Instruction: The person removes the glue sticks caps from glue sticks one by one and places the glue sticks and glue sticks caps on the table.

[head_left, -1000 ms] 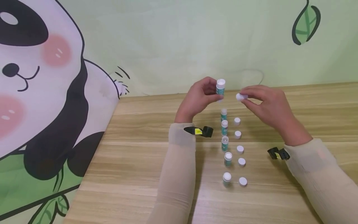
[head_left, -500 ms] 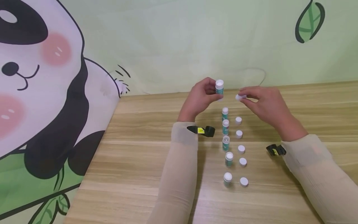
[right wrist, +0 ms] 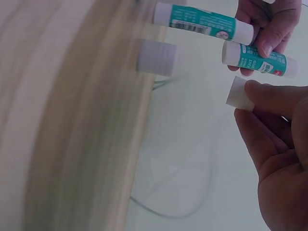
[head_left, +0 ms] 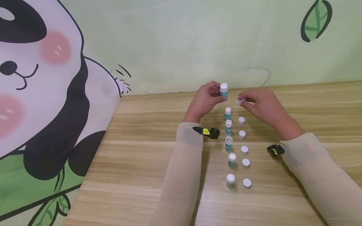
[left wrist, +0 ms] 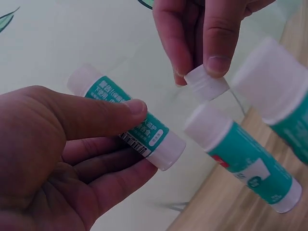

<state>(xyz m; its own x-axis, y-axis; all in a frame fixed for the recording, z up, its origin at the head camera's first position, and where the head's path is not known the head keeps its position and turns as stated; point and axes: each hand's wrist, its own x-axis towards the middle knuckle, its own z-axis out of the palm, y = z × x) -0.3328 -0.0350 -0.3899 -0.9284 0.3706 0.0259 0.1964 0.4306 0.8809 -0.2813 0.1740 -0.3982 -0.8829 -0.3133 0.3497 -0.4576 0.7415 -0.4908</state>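
An uncapped glue stick [head_left: 223, 89] with a teal label is held upright by my left hand [head_left: 204, 101], thumb on one side and fingers behind, near the table's back edge. To its right, my right hand [head_left: 263, 105] pinches a white cap [right wrist: 239, 94] between thumb and fingertips, apart from the glue stick. In the left wrist view the held glue stick [left wrist: 130, 120] shows its printed label under my thumb. Nearer me, several uncapped glue sticks [head_left: 228, 127] stand upright in a column. A column of white caps [head_left: 242, 134] lies just right of them.
The wooden table [head_left: 135, 157] meets a pale green wall [head_left: 181, 47] at the back. A painted panda [head_left: 56, 94] covers the left side. Black camera straps [head_left: 207, 132] sit on both sleeves.
My right hand has moved slightly left and down with the cap, closer to the held glue stick. The left hand has shifted a little right and down. The standing glue sticks stay put.
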